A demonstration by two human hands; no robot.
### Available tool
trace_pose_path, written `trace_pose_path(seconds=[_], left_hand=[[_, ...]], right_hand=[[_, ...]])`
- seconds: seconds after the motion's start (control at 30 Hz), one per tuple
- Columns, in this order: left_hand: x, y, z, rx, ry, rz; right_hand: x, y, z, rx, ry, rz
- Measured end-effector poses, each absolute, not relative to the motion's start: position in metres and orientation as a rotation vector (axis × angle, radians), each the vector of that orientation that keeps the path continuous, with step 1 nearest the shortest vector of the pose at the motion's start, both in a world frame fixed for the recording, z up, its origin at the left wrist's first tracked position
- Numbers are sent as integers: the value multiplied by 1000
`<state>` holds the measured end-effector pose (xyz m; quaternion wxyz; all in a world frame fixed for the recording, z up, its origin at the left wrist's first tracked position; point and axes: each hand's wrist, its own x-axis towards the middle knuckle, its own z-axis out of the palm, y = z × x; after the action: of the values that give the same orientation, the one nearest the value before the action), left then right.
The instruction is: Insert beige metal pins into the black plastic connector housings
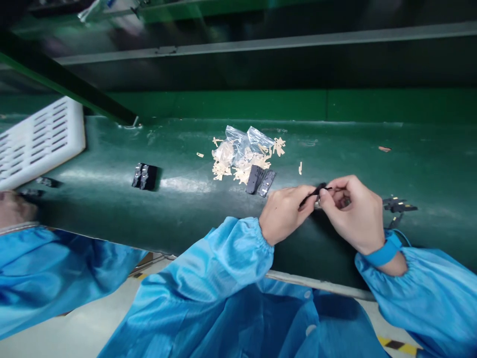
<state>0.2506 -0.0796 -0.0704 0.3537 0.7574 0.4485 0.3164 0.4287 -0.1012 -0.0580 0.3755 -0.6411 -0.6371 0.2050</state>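
Note:
Between thumb and fingers, my left hand (286,211) grips a small black plastic part (312,195). My right hand (350,209) pinches at the far end of that same part, its thumb and forefinger closed together; whether a separate tiny piece sits between them is too small to tell. Just left of my left hand lie flat black plastic pieces (260,180), partly against a heap of cream-coloured small pieces (244,169). Clear plastic bags (240,141) rest in that heap. Beside my right wrist are several slim black parts (399,205) with pale tips.
Black blocks (145,176) stand on the green table (190,214) to the left. A white slotted tray (44,136) leans at the far left, near a co-worker's hand (17,209). A green post (74,82) slants down to the table's back. One cream piece (300,168) lies alone.

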Motion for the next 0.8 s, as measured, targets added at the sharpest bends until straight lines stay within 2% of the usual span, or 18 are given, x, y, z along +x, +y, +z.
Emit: trace_pose_path(seconds=[0.1, 0.27, 0.4, 0.8], left_hand=[[252, -76, -72, 1524, 1057, 785], [253, -71, -70, 1071, 895, 738], [253, -71, -67, 1068, 885, 747], [251, -74, -70, 1272, 903, 751]], right_hand=[[434, -100, -57, -1587, -1569, 415], [440, -97, -54, -1440, -1530, 792], [439, -98, -55, -1411, -1489, 930], [438, -98, -51, -1440, -1445, 935]])
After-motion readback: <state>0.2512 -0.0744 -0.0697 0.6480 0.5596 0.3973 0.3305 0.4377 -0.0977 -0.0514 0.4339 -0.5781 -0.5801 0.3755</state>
